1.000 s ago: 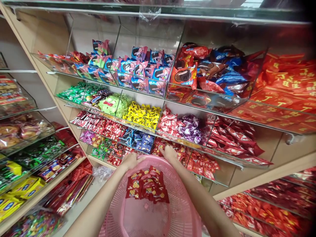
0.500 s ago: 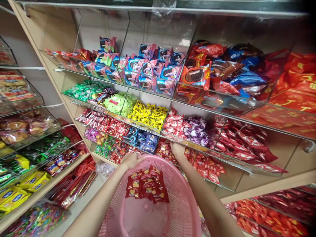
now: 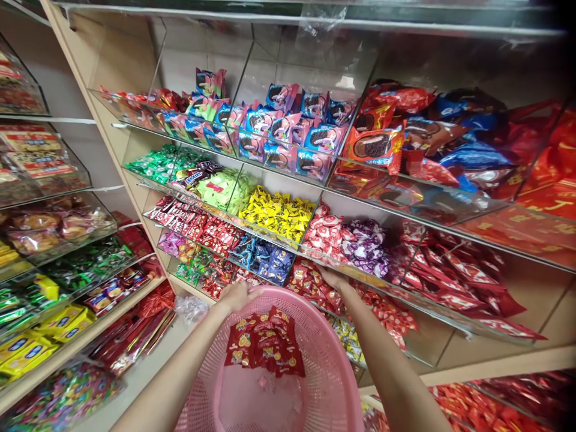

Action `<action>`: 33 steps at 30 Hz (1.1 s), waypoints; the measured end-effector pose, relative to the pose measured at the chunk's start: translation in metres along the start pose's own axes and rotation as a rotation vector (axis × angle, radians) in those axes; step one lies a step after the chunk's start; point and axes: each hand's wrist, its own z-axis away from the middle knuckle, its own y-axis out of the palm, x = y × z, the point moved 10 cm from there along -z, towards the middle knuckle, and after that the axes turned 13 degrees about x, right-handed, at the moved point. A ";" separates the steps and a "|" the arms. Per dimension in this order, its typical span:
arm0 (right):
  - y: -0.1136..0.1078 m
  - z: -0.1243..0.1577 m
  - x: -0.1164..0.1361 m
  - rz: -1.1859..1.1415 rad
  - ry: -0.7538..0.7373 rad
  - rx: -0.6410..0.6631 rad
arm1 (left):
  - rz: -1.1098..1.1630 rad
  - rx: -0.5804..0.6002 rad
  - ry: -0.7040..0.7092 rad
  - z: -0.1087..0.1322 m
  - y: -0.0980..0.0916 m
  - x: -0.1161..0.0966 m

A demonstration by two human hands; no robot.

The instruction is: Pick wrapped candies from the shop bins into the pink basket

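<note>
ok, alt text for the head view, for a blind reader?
The left hand grips the far rim of a pink basket holding red snack packets, while the right hand reaches into red sweets on glass shelves packed with wrapped candy.

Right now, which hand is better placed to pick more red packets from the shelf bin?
Probably the right: the right hand is at the red packets, while the left hand holds the basket.
</note>
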 end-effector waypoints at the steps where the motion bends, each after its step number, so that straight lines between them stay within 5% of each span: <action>1: 0.002 0.001 0.001 -0.002 -0.017 0.012 | -0.003 0.000 0.001 -0.001 0.000 -0.002; 6: 0.009 0.014 0.010 0.020 -0.144 0.070 | -0.032 -0.005 0.027 -0.008 0.002 -0.015; 18: 0.006 0.063 0.028 0.267 -0.318 -0.054 | -0.071 -0.006 0.107 -0.010 -0.001 -0.043; 24: -0.023 0.063 0.012 0.197 -0.080 -0.170 | -0.078 -0.016 0.108 -0.011 -0.001 -0.039; 33: 0.010 0.051 0.002 0.051 0.096 0.087 | -0.080 -0.019 0.103 -0.013 0.000 -0.038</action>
